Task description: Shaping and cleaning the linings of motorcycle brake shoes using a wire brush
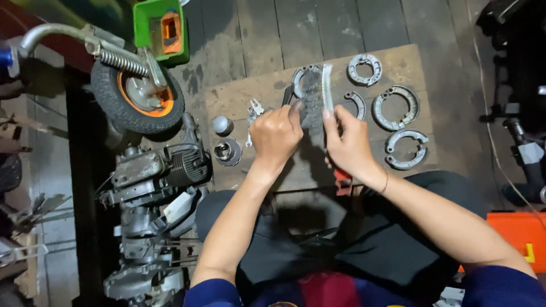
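Fingers of both hands gripped one brake shoe (310,94): left hand (277,133) and right hand (348,145) closed around it. Five more shoes (396,107) lay at two o'clock on the board (239,99), apparently waiting

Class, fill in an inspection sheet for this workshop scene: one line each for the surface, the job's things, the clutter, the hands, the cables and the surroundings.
Surface: a worn wooden board lying on dark floor planks.
Job's things: a curved brake shoe held over the board, with a brush against it.
Clutter: loose brake shoes on the board's right part; a small round metal part and a bracket on its left.
Hands: left hand grips the brake shoe; right hand holds the brush.
Cables: a thin cable runs down the floor at right.
Surroundings: a small wheel, an engine assembly, a green box.
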